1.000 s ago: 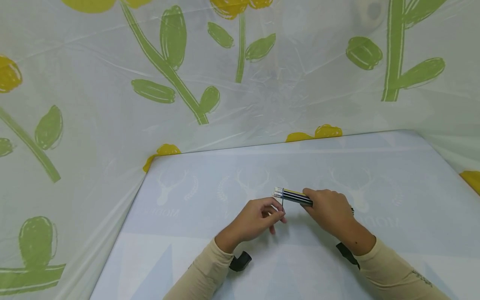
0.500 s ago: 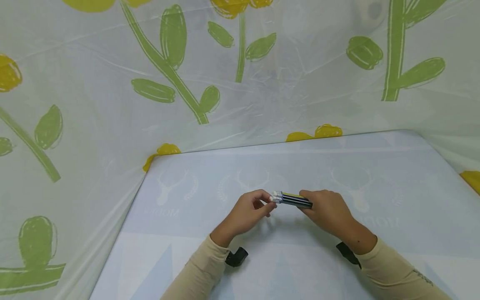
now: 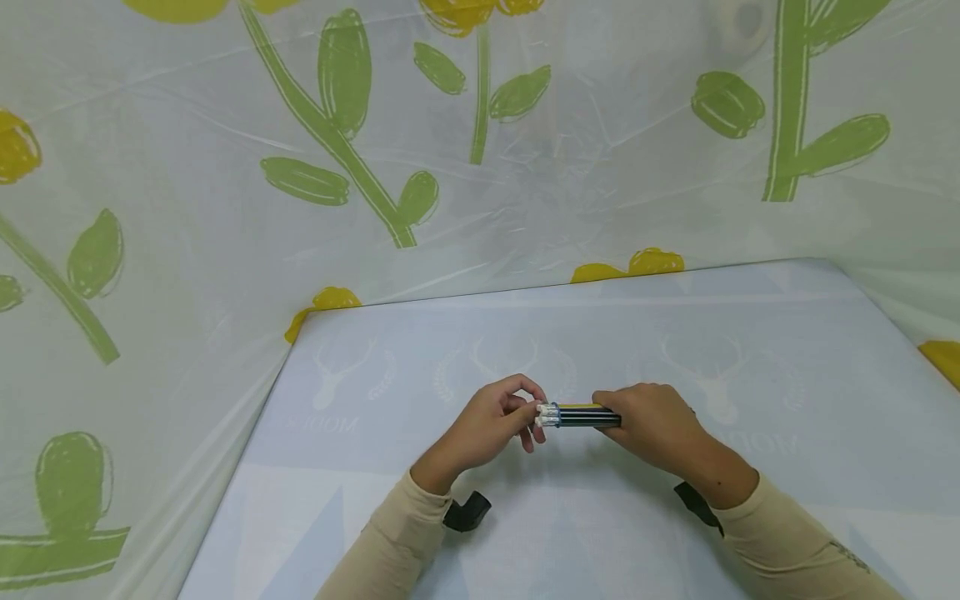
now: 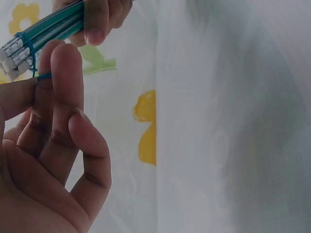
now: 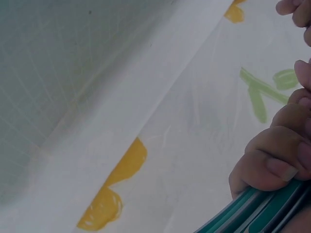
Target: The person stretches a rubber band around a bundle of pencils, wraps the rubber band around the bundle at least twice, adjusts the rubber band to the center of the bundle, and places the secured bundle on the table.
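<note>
My right hand point(image 3: 656, 427) grips a bundle of striped pencils point(image 3: 581, 416) above the table, their white eraser ends pointing left. One pencil has a yellow side. A thin blue rubber band point(image 4: 32, 47) circles the bundle just behind the erasers. Thumb and index finger of my left hand point(image 3: 486, 423) pinch a strand of that band right at the eraser ends, while the other fingers are loosely bent. In the right wrist view, curled fingers point(image 5: 272, 145) wrap the pencil shafts point(image 5: 257, 213); the shafts' far ends are hidden by the right hand in the head view.
The pale table point(image 3: 360, 500) carries faint deer and triangle prints. Behind it and at the left hangs a whitish plastic sheet point(image 3: 202, 225) with yellow flowers and green leaves. A black wrist mount point(image 3: 467, 512) sits under the left wrist.
A second ago the left hand pulled a strand of the band downward; since then it has shifted left to the eraser ends. The pencil bundle has sunk slightly and turned nearly level.
</note>
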